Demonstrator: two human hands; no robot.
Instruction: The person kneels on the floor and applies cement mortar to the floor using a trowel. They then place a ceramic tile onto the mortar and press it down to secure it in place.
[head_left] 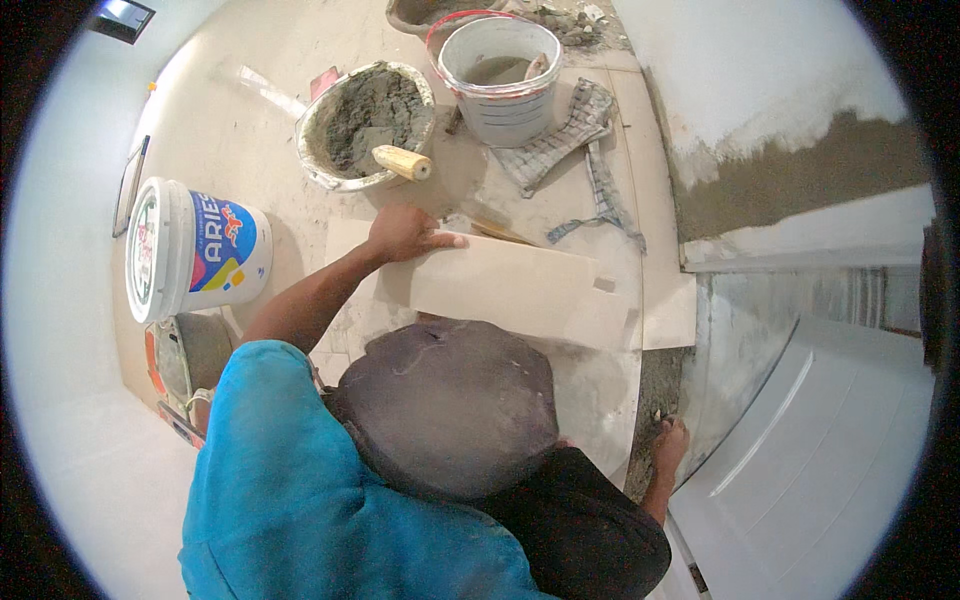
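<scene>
My left hand [405,236] reaches out to the far-left edge of a beige tile [510,290]. Its fingers curl over that edge and the thumb lies along the top. Low on the right, my right hand [671,443] is closed at a narrow strip of rough grey mortar [648,400] beside the wall; whatever its fingers hold is too small to make out. Just beyond the tile lies a thin wooden piece [500,232]. My blue sleeve and dark-clothed knees hide part of the floor.
Ahead stands a tub of grey mortar [365,115] with a wooden-handled trowel [402,162]. Beside it are a white bucket of cloudy liquid [505,105] and a checked cloth [560,135]. A labelled white pail [215,250] stands left. A pale panelled door [810,450] borders the right.
</scene>
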